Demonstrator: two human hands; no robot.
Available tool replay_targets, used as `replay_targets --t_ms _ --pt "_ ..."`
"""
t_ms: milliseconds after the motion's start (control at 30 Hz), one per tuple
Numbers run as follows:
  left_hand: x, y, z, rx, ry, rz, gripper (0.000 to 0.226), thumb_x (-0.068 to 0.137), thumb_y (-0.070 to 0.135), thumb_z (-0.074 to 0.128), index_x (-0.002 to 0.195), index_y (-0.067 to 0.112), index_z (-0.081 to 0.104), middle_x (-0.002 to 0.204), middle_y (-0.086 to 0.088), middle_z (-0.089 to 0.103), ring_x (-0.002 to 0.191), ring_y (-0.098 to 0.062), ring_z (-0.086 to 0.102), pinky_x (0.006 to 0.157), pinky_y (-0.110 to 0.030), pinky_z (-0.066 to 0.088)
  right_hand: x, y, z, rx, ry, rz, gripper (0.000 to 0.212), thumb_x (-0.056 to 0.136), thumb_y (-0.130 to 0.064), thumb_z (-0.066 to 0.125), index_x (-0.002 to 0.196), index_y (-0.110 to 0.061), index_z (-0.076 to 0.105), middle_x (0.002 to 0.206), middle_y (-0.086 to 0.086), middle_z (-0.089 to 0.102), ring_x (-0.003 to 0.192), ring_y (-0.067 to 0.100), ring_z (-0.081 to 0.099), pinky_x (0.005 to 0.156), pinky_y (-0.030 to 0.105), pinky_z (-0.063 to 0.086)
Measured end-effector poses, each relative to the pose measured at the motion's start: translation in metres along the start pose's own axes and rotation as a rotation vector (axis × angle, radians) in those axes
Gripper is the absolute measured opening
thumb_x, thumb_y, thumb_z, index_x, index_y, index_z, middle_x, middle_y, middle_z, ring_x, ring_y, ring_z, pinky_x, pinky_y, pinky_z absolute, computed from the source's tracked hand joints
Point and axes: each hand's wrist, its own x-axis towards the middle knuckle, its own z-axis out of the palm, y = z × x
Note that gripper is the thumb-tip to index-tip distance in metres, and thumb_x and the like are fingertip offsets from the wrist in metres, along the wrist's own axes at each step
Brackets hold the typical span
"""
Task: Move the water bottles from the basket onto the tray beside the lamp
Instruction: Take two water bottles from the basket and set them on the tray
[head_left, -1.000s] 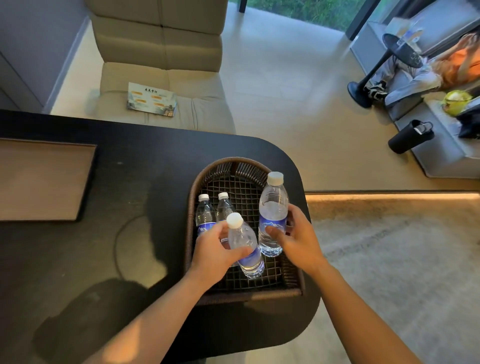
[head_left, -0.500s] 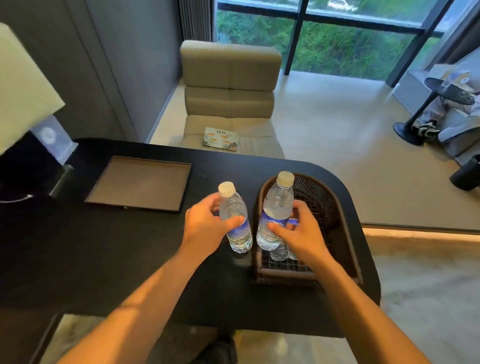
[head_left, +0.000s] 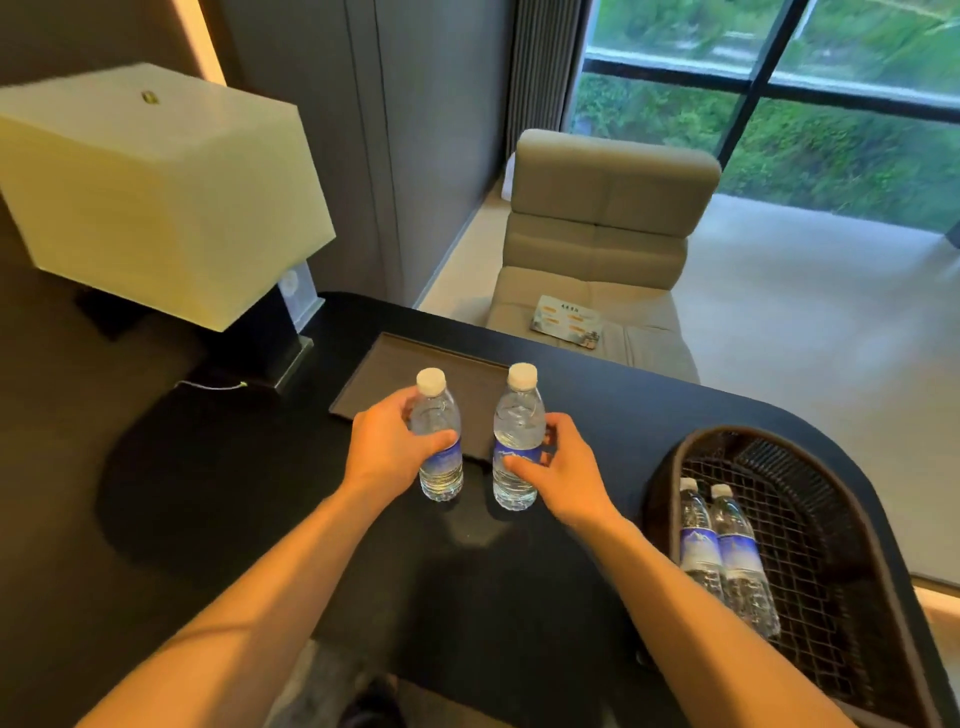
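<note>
Head view: my left hand (head_left: 387, 447) wraps one bottle (head_left: 439, 441), right hand (head_left: 561, 467) another (head_left: 517, 441), both upright just near of tray (head_left: 374, 374). Full, smooth plastic; I'd grip mid-body w/ firm squeeze. Two lie in basket (head_left: 852, 499), right.

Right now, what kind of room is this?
Probably a hotel room or serviced suite: a boxy table lamp on a black desk, a cushioned lounge chair with a printed card on its seat, and floor-to-ceiling windows.
</note>
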Motion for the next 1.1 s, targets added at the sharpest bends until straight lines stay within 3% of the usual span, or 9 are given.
replay_targets --t_ms 100,333,533,700,967,1100 --pt "0.051 -0.024 -0.014 0.068 0.019 0.020 0.066 0.074 0.026 0.091 0.134 0.018 0.064 0.125 -0.003 0.073 0.110 -0.014 0.067 0.090 -0.032 0.057 0.050 -0.005 0.035 -0.025 -0.015 0.025 0.059 0.083 -0.016 0.084 0.129 -0.024 0.048 0.124 -0.005 0.062 0.112 0.013 0.062 0.099 0.033 0.054" --pt "0.181 -0.070 -0.030 0.085 -0.070 -0.009 0.066 0.076 0.020 0.089 0.135 0.017 0.061 0.133 -0.006 0.068 0.127 -0.025 0.063 0.102 -0.041 0.054 0.175 0.002 0.112 -0.107 -0.003 0.032 0.063 0.081 -0.015 0.086 0.133 -0.024 0.052 0.131 -0.001 0.062 0.118 0.014 0.060 0.102 0.034 0.052" --pt "0.270 -0.110 -0.028 0.065 -0.117 -0.031 0.063 0.077 0.017 0.088 0.133 0.018 0.060 0.133 -0.005 0.068 0.127 -0.024 0.062 0.102 -0.043 0.055 0.259 0.012 0.160 -0.075 0.035 0.118 0.062 0.083 -0.017 0.083 0.135 -0.021 0.049 0.135 -0.002 0.061 0.118 0.009 0.054 0.103 0.033 0.047" --pt "0.317 -0.132 -0.027 0.021 -0.103 0.005 0.062 0.077 0.017 0.088 0.133 0.018 0.061 0.131 -0.004 0.069 0.124 -0.020 0.064 0.100 -0.041 0.056 0.306 0.019 0.189 -0.109 0.031 0.140 0.062 0.082 -0.016 0.084 0.132 -0.021 0.048 0.134 0.000 0.060 0.122 0.017 0.057 0.104 0.037 0.050" --pt "0.369 -0.137 -0.020 0.002 -0.093 0.078 0.065 0.079 0.017 0.087 0.138 0.015 0.059 0.135 -0.005 0.067 0.128 -0.022 0.062 0.098 -0.030 0.051 0.357 0.016 0.211 -0.104 0.103 0.127 0.063 0.080 -0.015 0.085 0.130 -0.020 0.047 0.131 0.001 0.060 0.117 0.012 0.055 0.100 0.029 0.048" --pt "0.382 -0.139 -0.018 0.014 -0.104 0.109 0.066 0.080 0.017 0.086 0.140 0.016 0.058 0.137 -0.005 0.066 0.129 -0.022 0.061 0.100 -0.033 0.051 0.369 0.016 0.216 -0.108 0.120 0.129 0.064 0.080 -0.013 0.085 0.131 -0.020 0.047 0.133 0.001 0.059 0.118 0.010 0.054 0.098 0.025 0.046"
